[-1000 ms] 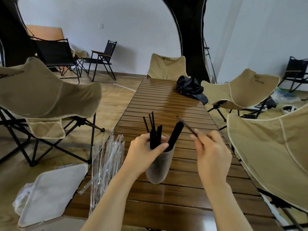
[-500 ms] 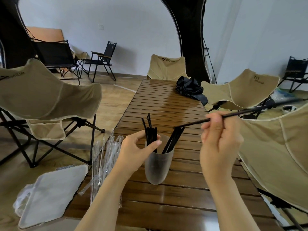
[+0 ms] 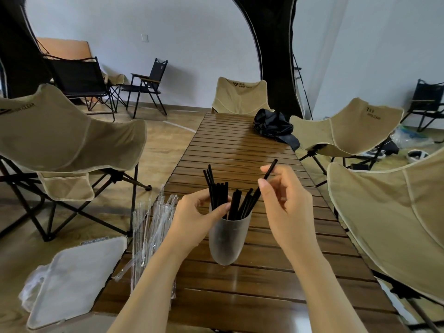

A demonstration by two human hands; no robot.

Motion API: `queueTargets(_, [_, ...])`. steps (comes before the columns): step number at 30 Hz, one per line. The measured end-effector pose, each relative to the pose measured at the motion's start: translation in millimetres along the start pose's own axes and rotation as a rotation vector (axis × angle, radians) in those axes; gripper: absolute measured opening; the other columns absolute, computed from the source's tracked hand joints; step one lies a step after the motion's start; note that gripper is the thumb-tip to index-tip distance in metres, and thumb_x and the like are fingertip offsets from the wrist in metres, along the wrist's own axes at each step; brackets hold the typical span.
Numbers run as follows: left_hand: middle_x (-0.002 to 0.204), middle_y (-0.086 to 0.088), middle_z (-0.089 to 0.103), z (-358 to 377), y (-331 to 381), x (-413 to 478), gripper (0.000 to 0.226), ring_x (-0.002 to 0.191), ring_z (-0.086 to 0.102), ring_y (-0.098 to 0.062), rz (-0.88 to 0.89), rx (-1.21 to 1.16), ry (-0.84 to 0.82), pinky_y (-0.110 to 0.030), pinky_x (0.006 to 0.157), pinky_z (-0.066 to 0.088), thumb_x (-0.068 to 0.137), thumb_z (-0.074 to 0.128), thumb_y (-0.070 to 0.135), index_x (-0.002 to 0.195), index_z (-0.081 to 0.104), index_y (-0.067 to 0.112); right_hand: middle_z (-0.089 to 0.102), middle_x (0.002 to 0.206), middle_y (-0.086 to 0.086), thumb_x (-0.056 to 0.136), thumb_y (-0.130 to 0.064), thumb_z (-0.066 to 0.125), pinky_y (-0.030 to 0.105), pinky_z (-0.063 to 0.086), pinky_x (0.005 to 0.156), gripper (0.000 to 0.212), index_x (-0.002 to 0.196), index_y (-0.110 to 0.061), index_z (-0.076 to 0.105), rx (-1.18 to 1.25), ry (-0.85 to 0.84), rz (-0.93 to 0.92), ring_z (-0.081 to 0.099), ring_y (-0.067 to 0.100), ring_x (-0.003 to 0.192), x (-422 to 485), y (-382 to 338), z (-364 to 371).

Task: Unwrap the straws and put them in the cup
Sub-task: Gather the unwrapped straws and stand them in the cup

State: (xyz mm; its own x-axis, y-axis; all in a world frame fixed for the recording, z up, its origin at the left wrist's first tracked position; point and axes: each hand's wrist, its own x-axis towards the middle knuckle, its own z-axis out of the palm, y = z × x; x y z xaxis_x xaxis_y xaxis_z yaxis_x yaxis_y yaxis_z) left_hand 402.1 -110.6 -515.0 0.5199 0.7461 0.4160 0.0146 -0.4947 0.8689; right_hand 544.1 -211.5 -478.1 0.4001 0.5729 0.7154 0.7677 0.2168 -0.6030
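Straws (image 3: 241,205), all black, stand in a frosted cup (image 3: 227,243) near the front of the slatted table (image 3: 240,145), leaning in two bunches. The left hand (image 3: 192,217) curls thumb and fingers round the left bunch at the rim. The right hand (image 3: 284,200) pinches a lone straw (image 3: 270,170) between thumb and forefinger; its lower end sits inside the cup with the right bunch. Clear wrappers (image 3: 153,227) lie at the table's left edge, just beside a white tray (image 3: 74,277).

Both forearms are bare, as are the left hand (image 3: 197,213) and right hand (image 3: 286,200).
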Motion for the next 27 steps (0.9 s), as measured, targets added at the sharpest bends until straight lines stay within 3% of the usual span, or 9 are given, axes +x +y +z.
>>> queueTargets(7, [0.100,0.017,0.072,1,-2,0,0.023,0.101,0.064,-0.001,-0.032,0.008,0.001,-0.040,0.095,0.051,0.083,0.070,0.021,0.105,0.071,0.030,0.060,0.082,-0.006,0.094,-0.024,0.052,0.020,0.050,0.066,0.039,0.132,-0.024,0.050,0.092,0.029,-0.082,0.058,0.013,0.072,5,2,-12])
queueTargets(10, [0.102,0.015,0.072,1,-2,0,0.022,0.103,0.064,-0.003,-0.043,-0.005,-0.006,-0.042,0.096,0.051,0.084,0.069,0.020,0.103,0.071,0.030,0.063,0.091,-0.005,0.095,-0.016,0.052,0.020,0.049,0.063,0.029,0.123,-0.017,0.060,0.072,0.004,-0.122,0.059,0.012,0.075,6,5,-12])
queueTargets(14, [0.103,0.012,0.072,0,-4,0,0.019,0.105,0.064,-0.006,-0.033,-0.009,-0.025,-0.046,0.097,0.049,0.086,0.068,0.019,0.103,0.072,0.026,0.058,0.082,-0.008,0.091,-0.015,0.057,0.010,0.039,0.057,0.020,0.106,-0.013,0.070,-0.004,-0.109,-0.152,0.054,0.009,0.066,2,10,-9])
queueTargets(19, [0.105,0.012,0.072,-1,-2,-1,0.022,0.108,0.063,-0.007,-0.034,-0.020,-0.036,-0.045,0.098,0.048,0.088,0.065,0.018,0.109,0.070,0.024,0.052,0.087,-0.006,0.088,-0.004,0.058,0.013,0.040,0.053,0.030,0.115,-0.016,0.065,0.045,-0.130,-0.057,0.051,0.015,0.064,0,14,-11])
queueTargets(24, [0.105,0.014,0.070,-2,4,-4,0.029,0.108,0.060,-0.004,-0.045,-0.043,-0.105,-0.032,0.098,0.046,0.087,0.055,0.011,0.107,0.069,0.027,0.058,0.101,-0.014,0.084,-0.003,0.063,0.011,0.048,0.066,0.040,0.116,-0.026,0.062,0.059,-0.233,0.151,0.055,0.003,0.081,0,19,-20])
queueTargets(27, [0.105,0.020,0.067,-1,6,-5,0.030,0.106,0.057,0.003,-0.042,-0.025,-0.163,-0.007,0.087,0.042,0.085,0.060,0.015,0.109,0.064,0.032,0.065,0.095,-0.015,0.084,-0.011,0.066,0.013,0.047,0.067,0.025,0.105,-0.025,0.067,0.070,-0.304,0.198,0.059,0.001,0.087,-3,22,-19])
